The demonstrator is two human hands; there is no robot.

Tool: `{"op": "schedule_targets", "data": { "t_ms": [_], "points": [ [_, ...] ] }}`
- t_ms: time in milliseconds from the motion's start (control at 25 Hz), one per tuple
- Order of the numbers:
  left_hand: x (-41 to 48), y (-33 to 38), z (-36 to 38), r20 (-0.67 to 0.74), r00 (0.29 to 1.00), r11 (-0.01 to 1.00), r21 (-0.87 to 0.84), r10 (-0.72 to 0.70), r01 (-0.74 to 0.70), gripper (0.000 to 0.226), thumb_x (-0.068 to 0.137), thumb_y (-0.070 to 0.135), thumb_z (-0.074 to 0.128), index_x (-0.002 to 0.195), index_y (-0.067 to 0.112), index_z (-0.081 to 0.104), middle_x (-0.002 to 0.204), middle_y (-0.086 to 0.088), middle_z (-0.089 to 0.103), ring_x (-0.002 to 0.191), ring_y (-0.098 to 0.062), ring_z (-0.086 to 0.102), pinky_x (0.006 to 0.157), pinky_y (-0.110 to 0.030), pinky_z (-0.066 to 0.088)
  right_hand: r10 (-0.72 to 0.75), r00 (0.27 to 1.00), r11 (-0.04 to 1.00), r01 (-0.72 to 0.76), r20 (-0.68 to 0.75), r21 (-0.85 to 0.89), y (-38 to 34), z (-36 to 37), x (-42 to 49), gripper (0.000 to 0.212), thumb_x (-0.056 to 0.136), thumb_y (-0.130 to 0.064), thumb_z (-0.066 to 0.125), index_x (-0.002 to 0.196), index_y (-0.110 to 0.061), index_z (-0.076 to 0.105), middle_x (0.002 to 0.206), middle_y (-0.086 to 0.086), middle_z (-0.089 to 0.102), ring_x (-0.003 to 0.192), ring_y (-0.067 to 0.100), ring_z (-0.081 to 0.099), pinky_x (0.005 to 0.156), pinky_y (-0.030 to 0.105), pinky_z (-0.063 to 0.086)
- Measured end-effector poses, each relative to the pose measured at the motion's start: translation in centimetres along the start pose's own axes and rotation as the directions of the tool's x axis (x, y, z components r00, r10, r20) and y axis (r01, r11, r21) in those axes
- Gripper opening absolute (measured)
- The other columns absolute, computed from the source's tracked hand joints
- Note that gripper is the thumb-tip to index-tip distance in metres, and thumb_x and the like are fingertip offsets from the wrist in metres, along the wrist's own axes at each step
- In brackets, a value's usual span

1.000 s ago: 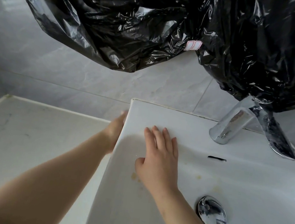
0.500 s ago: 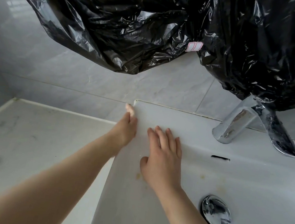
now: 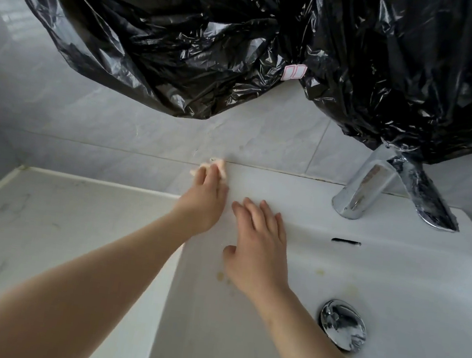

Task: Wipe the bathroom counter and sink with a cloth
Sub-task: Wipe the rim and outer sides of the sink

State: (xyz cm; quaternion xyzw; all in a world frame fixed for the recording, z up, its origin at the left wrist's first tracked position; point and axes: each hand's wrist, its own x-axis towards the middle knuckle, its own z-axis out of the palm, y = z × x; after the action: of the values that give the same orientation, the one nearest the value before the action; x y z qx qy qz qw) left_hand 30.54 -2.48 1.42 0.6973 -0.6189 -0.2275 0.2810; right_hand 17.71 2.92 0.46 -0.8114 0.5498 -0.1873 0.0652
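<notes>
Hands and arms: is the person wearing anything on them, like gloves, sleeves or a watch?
Nothing that shows. The left hand and right hand are ungloved, no ring or watch visible, and both forearms are bare up to the picture's edge.

Pale cloth [image 3: 220, 165] at sink [image 3: 287, 193] back-left corner

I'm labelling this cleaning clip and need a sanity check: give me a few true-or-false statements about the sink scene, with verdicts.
1. The left hand holds a small cloth at the back left corner of the sink. True.
2. The right hand grips the faucet. False: it lies flat on the sink rim, apart from the faucet.
3. Water runs from the faucet. False: no water shows.
4. Yellowish stains mark the basin. True.
</notes>
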Motion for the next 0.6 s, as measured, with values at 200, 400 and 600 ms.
{"op": "schedule_targets", "data": {
  "t_ms": [200, 400, 600],
  "points": [
    [-0.2, 1.2, 0.3, 0.158, 0.977, 0.891, 0.409, 0.141, -0.195, 0.059, 0.096, 0.032, 0.033, 0.149, 0.021, 0.009, 0.157, -0.001, 0.0, 0.143, -0.022, -0.006, 0.113, -0.041, 0.004, -0.013, 0.999, 0.964, 0.021, -0.032, 0.267, 1.8, -1.2, 0.3, 0.056, 0.079, 0.005, 0.046, 0.131, -0.017, 0.048, 0.143, -0.002, 0.043, 0.139, 0.018, 0.028, 0.11, 0.021, 0.016],
    [-1.5, 1.1, -3.2, -0.046, 0.996, 0.789, -0.614, -0.073, 0.03, 0.043, 0.085, -0.003, 0.039, 0.121, 0.018, 0.053, 0.117, -0.002, 0.056, 0.104, -0.016, 0.056, 0.078, -0.015, 0.044, 0.174, 0.897, 0.933, -0.017, -0.407, 0.361, -0.3, -2.3, 2.8, 0.042, 0.077, -0.005, 0.036, 0.107, -0.007, 0.064, 0.113, 0.008, 0.066, 0.106, 0.021, 0.052, 0.089, 0.03, 0.042],
    [-1.4, 0.1, -2.1, -0.188, 0.91, 0.835, -0.498, -0.369, 0.235, 0.035, 0.087, 0.006, 0.05, 0.121, 0.012, 0.054, 0.118, -0.004, 0.059, 0.107, -0.027, 0.056, 0.093, -0.033, 0.044, -0.098, 0.995, 0.995, 0.098, 0.017, 0.005, -3.6, 1.1, 6.7, 0.045, 0.093, -0.018, 0.035, 0.137, -0.023, 0.041, 0.152, -0.003, 0.031, 0.144, 0.02, 0.014, 0.114, 0.038, 0.01]
  ]
}}
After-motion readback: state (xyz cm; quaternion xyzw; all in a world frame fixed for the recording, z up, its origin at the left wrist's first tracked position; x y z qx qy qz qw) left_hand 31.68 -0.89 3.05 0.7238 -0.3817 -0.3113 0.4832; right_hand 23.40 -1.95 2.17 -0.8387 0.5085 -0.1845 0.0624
